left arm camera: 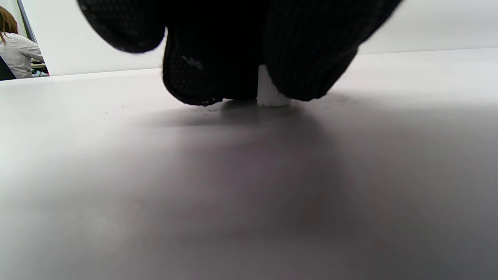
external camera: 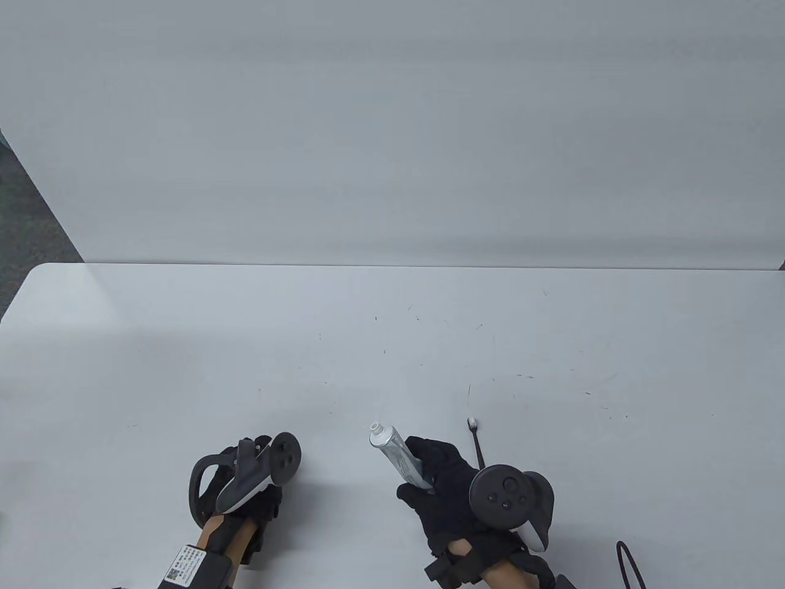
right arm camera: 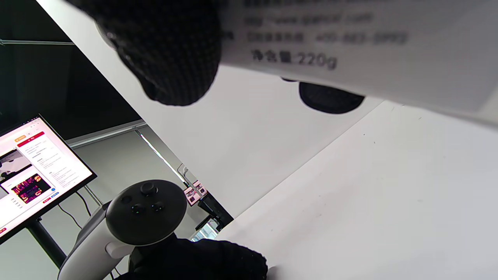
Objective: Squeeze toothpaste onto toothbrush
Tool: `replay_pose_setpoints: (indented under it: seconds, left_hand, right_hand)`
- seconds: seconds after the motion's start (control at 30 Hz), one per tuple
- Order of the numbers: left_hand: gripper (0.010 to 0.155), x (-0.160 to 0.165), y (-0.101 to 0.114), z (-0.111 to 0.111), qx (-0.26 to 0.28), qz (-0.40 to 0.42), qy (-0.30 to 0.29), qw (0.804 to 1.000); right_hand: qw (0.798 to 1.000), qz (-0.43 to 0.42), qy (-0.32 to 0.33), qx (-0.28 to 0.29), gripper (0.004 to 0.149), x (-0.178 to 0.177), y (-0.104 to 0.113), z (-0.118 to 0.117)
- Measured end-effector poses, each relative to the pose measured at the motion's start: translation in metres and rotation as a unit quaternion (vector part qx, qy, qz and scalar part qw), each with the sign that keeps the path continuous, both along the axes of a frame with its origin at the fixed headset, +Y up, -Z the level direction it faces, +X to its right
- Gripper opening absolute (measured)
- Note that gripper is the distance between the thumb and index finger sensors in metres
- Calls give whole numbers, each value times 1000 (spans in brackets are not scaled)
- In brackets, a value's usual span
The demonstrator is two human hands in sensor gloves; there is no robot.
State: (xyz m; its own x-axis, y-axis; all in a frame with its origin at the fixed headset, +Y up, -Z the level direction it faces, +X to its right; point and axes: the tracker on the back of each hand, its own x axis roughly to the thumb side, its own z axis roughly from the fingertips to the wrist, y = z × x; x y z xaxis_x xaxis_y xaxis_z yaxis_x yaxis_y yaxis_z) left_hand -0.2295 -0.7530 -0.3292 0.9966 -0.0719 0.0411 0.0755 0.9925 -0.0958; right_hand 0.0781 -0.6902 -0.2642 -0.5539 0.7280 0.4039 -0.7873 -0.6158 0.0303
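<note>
My right hand (external camera: pixel 444 481) grips a silver toothpaste tube (external camera: pixel 397 453) near the table's front edge; its uncapped nozzle points up and to the far left. The tube's printed body (right arm camera: pixel 350 42) fills the top of the right wrist view. A dark toothbrush (external camera: pixel 476 440) lies on the table just right of that hand, its white bristles at the far end. My left hand (external camera: pixel 254 485) is low at the front left. In the left wrist view its fingers (left arm camera: pixel 307 50) hold a small white ribbed cap (left arm camera: pixel 270 91) upright against the tabletop.
The white table (external camera: pixel 392 343) stretches away to a plain white wall. A dark cable (external camera: pixel 628 561) curls at the front right edge. A monitor on a stand (right arm camera: pixel 35 171) stands off the table in the right wrist view.
</note>
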Motion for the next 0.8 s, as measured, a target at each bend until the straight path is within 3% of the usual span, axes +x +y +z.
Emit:
replay_pose_setpoints:
  seconds: [0.13,0.23,0.3,0.37,0.43,0.5,0.8]
  left_hand:
    - [48,-6,14,5,47,43,2,998]
    - [48,-12,41,14,87,186,-15,978]
    - [49,-15,54,21,87,303,-44,948]
    - [49,-17,63,31,68,456,-62,885]
    - [48,-16,66,38,47,553,-78,828]
    - [49,-13,70,45,40,594,-91,799]
    - [49,1,78,58,38,586,-141,797]
  right_hand:
    - [1000,26,-6,7,70,-2,-1,1]
    - [997,65,-13,29,70,-4,0,3]
    - [995,91,-16,45,70,-7,0,4]
    - [989,128,-17,68,70,-11,0,6]
    - [983,161,-16,91,69,-16,0,9]
    - [976,186,-13,109,69,-21,1,13]
    - [960,236,-13,150,69,-32,3,24]
